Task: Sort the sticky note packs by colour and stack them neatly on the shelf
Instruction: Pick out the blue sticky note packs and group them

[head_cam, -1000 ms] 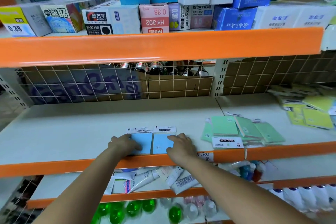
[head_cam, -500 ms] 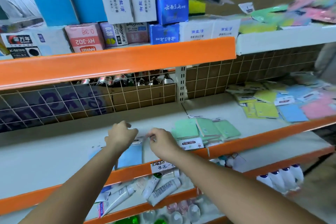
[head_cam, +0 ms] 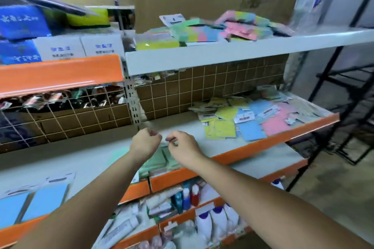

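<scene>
So far I count two colours dealt with, judging from how things lie. At far left the blue packs (head_cam: 36, 198) sit side by side near the shelf (head_cam: 218, 137) front, squared up. Next along, the green packs (head_cam: 159, 159) lie grouped at the orange lip, partly hidden under my wrists; whether they are neatly stacked I cannot tell. Above them my left hand (head_cam: 145, 141) is curled into a loose fist and my right hand (head_cam: 182, 146) has its fingers bent inward; both hover just apart, and the blur does not let me say whether either pinches anything. Further right, well apart from my hands, the mixed pile (head_cam: 242, 121) of yellow, blue and pink packs sprawls unsorted, overlapping at all angles. That heap is the bulk of what is left, I judge: yellow and pink need their own stacks, and its blue ones belong far left
</scene>
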A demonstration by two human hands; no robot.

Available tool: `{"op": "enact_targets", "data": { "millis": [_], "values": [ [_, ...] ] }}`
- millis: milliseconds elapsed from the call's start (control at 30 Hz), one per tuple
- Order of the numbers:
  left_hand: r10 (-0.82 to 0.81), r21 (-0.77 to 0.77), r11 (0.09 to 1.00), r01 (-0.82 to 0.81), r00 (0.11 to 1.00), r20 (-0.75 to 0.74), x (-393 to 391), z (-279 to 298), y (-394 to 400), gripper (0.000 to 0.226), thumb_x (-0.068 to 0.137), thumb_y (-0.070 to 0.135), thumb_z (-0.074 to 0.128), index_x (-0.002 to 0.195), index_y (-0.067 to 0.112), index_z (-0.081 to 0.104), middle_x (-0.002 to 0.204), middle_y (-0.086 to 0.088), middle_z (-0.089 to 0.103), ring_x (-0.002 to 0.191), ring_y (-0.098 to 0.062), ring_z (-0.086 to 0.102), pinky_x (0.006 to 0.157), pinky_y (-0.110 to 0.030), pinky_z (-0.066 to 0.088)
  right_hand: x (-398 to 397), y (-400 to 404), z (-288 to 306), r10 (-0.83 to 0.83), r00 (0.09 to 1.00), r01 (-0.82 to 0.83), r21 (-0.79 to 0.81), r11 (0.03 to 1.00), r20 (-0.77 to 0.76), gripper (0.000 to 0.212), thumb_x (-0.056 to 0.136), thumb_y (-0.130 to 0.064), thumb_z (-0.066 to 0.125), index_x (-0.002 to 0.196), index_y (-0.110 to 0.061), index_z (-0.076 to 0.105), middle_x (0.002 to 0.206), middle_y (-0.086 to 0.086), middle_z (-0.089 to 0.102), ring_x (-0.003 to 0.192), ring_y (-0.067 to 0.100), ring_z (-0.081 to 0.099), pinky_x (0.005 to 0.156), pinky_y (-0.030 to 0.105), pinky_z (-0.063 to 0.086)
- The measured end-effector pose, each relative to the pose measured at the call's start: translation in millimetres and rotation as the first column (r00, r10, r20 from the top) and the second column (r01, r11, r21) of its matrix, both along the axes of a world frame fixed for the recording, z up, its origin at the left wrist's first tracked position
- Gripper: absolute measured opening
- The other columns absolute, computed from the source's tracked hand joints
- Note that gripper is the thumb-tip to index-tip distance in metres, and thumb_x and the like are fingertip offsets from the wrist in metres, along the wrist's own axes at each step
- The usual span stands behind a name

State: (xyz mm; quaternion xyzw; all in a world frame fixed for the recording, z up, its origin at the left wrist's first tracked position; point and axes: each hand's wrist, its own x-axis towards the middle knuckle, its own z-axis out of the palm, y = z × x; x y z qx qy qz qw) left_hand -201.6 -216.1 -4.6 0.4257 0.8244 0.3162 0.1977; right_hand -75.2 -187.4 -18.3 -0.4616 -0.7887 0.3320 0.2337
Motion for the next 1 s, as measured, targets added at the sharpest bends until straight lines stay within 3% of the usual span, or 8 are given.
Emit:
{"op": "enact_targets", "data": {
  "millis": [167, 233, 400, 500, 700, 767, 867, 1000],
  "values": [
    [-0.067, 0.007, 0.998, 0.066, 0.993, 0.096, 88.0, -7.5, 48.4, 0.017, 0.09, 0.02, 0.052, 0.096, 0.01, 0.065, 0.095, -0.014, 0.066, 0.086, -0.03, 0.057, 0.06, -0.027, 0.038, 82.8, 48.1, -4.0, -0.037, 0.998, 0.036, 0.016, 0.999, 0.053, 0.027, 0.09, -0.01, 0.05, 0.111, -0.017, 0.066, 0.114, 0.002, 0.067, 0.103, 0.023, 0.061, 0.085, 0.031, 0.05],
    [-0.094, 0.013, 0.996, 0.093, 0.987, 0.127, 116.8, -12.4, 65.1, 0.018, 0.09, 0.018, 0.052, 0.097, 0.008, 0.065, 0.1, -0.014, 0.067, 0.093, -0.03, 0.058, 0.065, -0.026, 0.037, 109.9, 65.3, -5.5, -0.059, 0.996, 0.058, 0.017, 0.998, 0.072, 0.027, 0.091, -0.011, 0.05, 0.112, -0.018, 0.065, 0.114, 0.001, 0.066, 0.104, 0.022, 0.061, 0.085, 0.03, 0.05],
    [-0.125, 0.004, 0.992, 0.128, 0.968, 0.218, 172.2, -19.3, 101.5, 0.019, 0.092, 0.018, 0.052, 0.101, 0.006, 0.064, 0.102, -0.015, 0.065, 0.092, -0.03, 0.057, 0.068, -0.026, 0.037, 165.5, 100.8, -11.0, -0.123, 0.989, 0.123, 0.003, 0.992, 0.078, 0.025, 0.091, -0.012, 0.051, 0.111, -0.017, 0.066, 0.114, 0.003, 0.066, 0.106, 0.023, 0.06, 0.089, 0.033, 0.05],
    [-0.152, -0.016, 0.987, 0.161, 0.957, 0.247, 197.3, -23.7, 121.2, 0.022, 0.093, 0.018, 0.053, 0.105, 0.004, 0.064, 0.099, -0.014, 0.063, 0.088, -0.028, 0.054, 0.068, -0.025, 0.036, 193.6, 121.7, -16.4, -0.169, 0.98, 0.171, -0.003, 0.985, 0.107, 0.024, 0.091, -0.012, 0.052, 0.111, -0.015, 0.066, 0.114, 0.004, 0.066, 0.108, 0.023, 0.059, 0.09, 0.031, 0.048],
    [-0.179, -0.019, 0.981, 0.194, 0.936, 0.304, 224.6, -32.5, 152.7, 0.012, 0.094, 0.021, 0.052, 0.097, 0.012, 0.059, 0.091, -0.007, 0.058, 0.08, -0.022, 0.05, 0.053, -0.023, 0.035, 229.5, 157.3, -29.8, -0.284, 0.945, 0.295, -0.042, 0.955, 0.161, 0.026, 0.088, -0.015, 0.057, 0.113, -0.012, 0.064, 0.117, 0.005, 0.066, 0.11, 0.022, 0.06, 0.092, 0.029, 0.047],
    [-0.185, -0.02, 0.979, 0.202, 0.93, 0.317, 227.2, -33.1, 163.5, 0.014, 0.094, 0.022, 0.052, 0.101, 0.012, 0.058, 0.094, -0.008, 0.059, 0.083, -0.024, 0.052, 0.057, -0.026, 0.038, 234.9, 167.5, -32.9, -0.317, 0.928, 0.331, -0.043, 0.943, 0.195, 0.028, 0.089, -0.019, 0.058, 0.115, -0.014, 0.063, 0.12, 0.004, 0.065, 0.111, 0.021, 0.06, 0.094, 0.03, 0.047],
    [-0.215, -0.004, 0.973, 0.231, 0.911, 0.351, 227.5, -36.1, 182.8, 0.022, 0.094, 0.022, 0.05, 0.107, 0.007, 0.059, 0.106, -0.014, 0.065, 0.097, -0.032, 0.06, 0.076, -0.028, 0.048, 238.1, 181.3, -38.1, -0.374, 0.896, 0.397, -0.056, 0.916, 0.24, 0.035, 0.088, -0.025, 0.061, 0.121, -0.014, 0.06, 0.124, 0.005, 0.063, 0.116, 0.023, 0.058, 0.097, 0.032, 0.046],
    [-0.325, -0.016, 0.938, 0.346, 0.896, 0.304, 228.4, -37.5, 208.5, 0.023, 0.097, 0.014, 0.038, 0.099, 0.004, 0.059, 0.107, -0.024, 0.064, 0.081, -0.031, 0.054, 0.07, -0.033, 0.044, 236.9, 196.3, -46.3, -0.401, 0.872, 0.444, -0.108, 0.89, 0.28, 0.055, 0.083, -0.037, 0.068, 0.129, -0.011, 0.053, 0.128, 0.011, 0.058, 0.118, 0.027, 0.056, 0.096, 0.034, 0.047]
  ]
}}
